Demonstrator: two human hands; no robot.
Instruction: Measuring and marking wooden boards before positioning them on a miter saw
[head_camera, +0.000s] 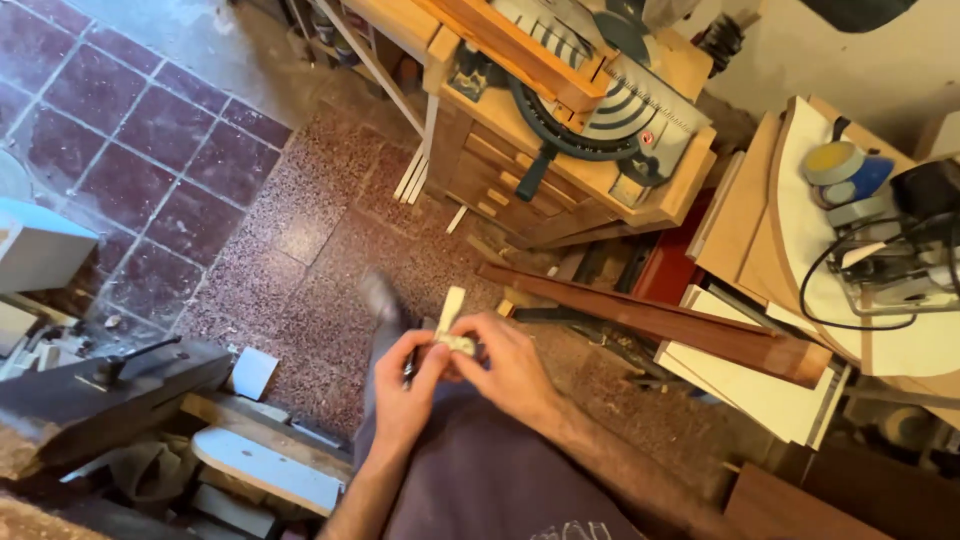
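Workshop seen from above: at far left a dark machine bed (110, 395) and a pale board (265, 470) crowd the near corner. At centre the left hand (405, 385), fingers curled around a dark pencil-like tool (410, 368), meets the right hand (510, 370), which pinches a small pale wood strip (452, 318) held upright above the lap. Whether the strip carries any mark or cut cannot be told, so the work looks early or mid-way. Open room lies on the speckled floor (300, 250) ahead. To the right, a long reddish plank (660, 322) angles close to the right hand, and a mitre saw bench (570, 140) stands beyond.
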